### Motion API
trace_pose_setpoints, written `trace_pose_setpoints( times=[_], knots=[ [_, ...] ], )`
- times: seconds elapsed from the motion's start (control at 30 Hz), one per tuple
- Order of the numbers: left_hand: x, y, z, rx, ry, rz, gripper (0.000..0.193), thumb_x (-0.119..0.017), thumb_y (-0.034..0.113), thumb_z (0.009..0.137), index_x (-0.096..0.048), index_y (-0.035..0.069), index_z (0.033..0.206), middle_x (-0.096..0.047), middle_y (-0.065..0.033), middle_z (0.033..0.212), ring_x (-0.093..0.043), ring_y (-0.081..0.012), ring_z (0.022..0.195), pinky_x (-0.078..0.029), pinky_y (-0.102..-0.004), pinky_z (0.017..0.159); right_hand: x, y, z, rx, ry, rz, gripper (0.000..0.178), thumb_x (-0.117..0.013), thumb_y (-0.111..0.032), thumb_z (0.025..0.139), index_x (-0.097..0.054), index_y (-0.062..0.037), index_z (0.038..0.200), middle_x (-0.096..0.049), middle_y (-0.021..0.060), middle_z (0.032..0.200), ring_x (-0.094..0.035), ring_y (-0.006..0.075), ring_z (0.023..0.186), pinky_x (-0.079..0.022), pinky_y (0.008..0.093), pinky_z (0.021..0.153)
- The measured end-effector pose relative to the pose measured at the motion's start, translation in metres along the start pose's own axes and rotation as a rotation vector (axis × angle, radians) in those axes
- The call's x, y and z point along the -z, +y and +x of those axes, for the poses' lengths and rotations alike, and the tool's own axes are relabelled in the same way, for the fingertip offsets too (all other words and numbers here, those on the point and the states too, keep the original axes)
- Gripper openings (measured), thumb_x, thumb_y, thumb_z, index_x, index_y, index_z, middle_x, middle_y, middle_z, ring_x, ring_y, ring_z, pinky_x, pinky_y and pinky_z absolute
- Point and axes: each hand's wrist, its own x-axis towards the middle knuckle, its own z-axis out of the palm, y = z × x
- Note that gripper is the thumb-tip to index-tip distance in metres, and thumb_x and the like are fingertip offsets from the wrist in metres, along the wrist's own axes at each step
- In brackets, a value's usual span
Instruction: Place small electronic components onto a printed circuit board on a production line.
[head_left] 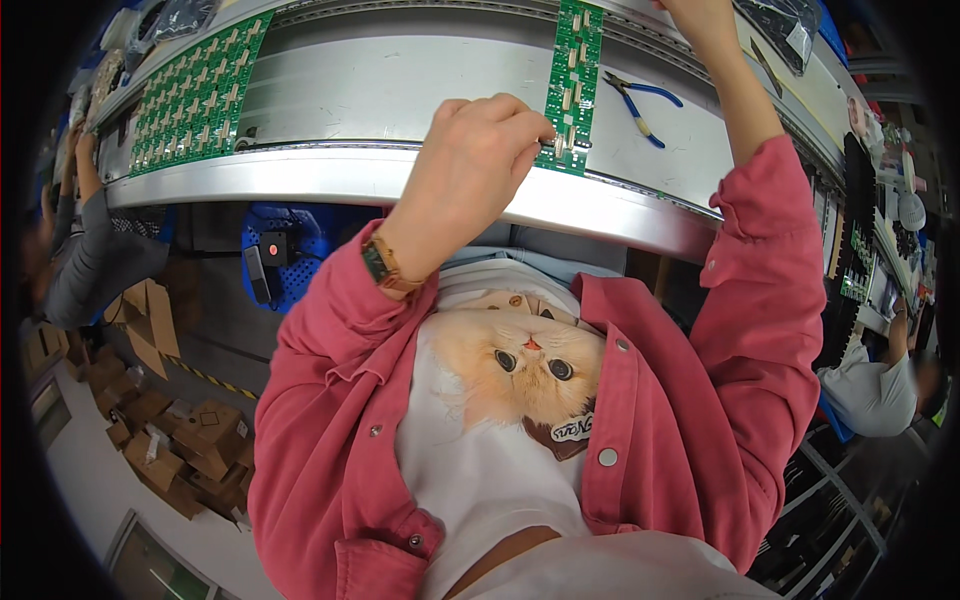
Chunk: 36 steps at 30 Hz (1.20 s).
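My left hand (478, 160) is over the near end of a narrow green circuit board (573, 75). Its thumb and forefinger are pinched together beside a pale connector at that end; whatever lies between the fingertips is too small to make out. The board spans the metal conveyor track from front to back and carries a row of pale connectors. At the far right, my right hand (697, 18) reaches beyond the track and is cut off by the upper edge, its fingers mostly unseen. Cutting pliers (624, 87) with blue-and-white handles lie just right of the board.
A larger green board panel (200, 95) with several rows of connectors sits on the track at left. Tweezers (766, 66) lie on the far ledge. A metal rail (330, 180) borders the near side. Co-workers are at both sides; cardboard boxes (210, 435) stand on the floor.
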Motion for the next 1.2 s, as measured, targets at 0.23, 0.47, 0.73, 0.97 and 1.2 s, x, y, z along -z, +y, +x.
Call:
trace_pose_setpoints(
  times=[0.23, 0.47, 0.73, 0.97, 1.2],
  knots=[
    [0.047, -0.033, 0.057, -0.175, -0.190, 0.305, 0.018, -0.064, 0.006, 0.075, -0.064, 0.005, 0.094, -0.062, -0.0067, 0.090, -0.055, -0.0239, 0.066, -0.046, -0.0319, 0.064, 0.015, -0.075, -0.059, -0.117, -0.432, -0.019, 0.019, -0.063, -0.008, 0.078, -0.067, -0.0041, 0.096, -0.065, 0.0055, 0.084, -0.060, 0.0140, 0.073, -0.048, 0.0226, 0.069],
    [0.011, -0.140, 0.170, -0.010, -0.075, 0.381, 0.022, -0.056, 0.016, 0.072, -0.065, -0.003, 0.078, -0.065, -0.0231, 0.077, -0.061, -0.0415, 0.072, -0.049, -0.0436, 0.068, 0.004, -0.079, -0.108, 0.027, -0.469, 0.174, 0.020, -0.059, 0.001, 0.077, -0.067, -0.0032, 0.095, -0.064, 0.0032, 0.079, -0.055, 0.0102, 0.066, -0.045, 0.0193, 0.063],
    [-0.020, -0.158, 0.190, 0.228, 0.136, 0.411, 0.023, -0.054, 0.018, 0.076, -0.066, -0.002, 0.078, -0.065, -0.0208, 0.077, -0.061, -0.0408, 0.071, -0.049, -0.0446, 0.065, 0.002, -0.091, -0.132, 0.056, -0.515, -0.041, 0.016, -0.061, 0.005, 0.075, -0.065, -0.0018, 0.088, -0.063, 0.0025, 0.080, -0.053, 0.0101, 0.065, -0.045, 0.0206, 0.061],
    [-0.015, -0.151, 0.184, 0.173, 0.175, 0.342, 0.018, -0.056, 0.014, 0.073, -0.066, 0.001, 0.080, -0.066, -0.0182, 0.076, -0.061, -0.0398, 0.069, -0.048, -0.0434, 0.063, -0.001, -0.085, -0.135, 0.139, -0.530, -0.092, 0.012, -0.060, 0.006, 0.074, -0.064, -0.0010, 0.082, -0.063, 0.0033, 0.079, -0.052, 0.0123, 0.063, -0.044, 0.0227, 0.060],
    [-0.001, -0.145, 0.171, 0.005, 0.204, 0.109, 0.016, -0.055, 0.006, 0.071, -0.067, 0.001, 0.080, -0.066, -0.0152, 0.074, -0.060, -0.0342, 0.064, -0.048, -0.0389, 0.061, -0.002, -0.085, -0.134, 0.163, -0.525, -0.083, 0.011, -0.060, 0.004, 0.071, -0.064, -0.0008, 0.079, -0.060, 0.0054, 0.075, -0.052, 0.0163, 0.060, -0.043, 0.0264, 0.059]
  ],
)
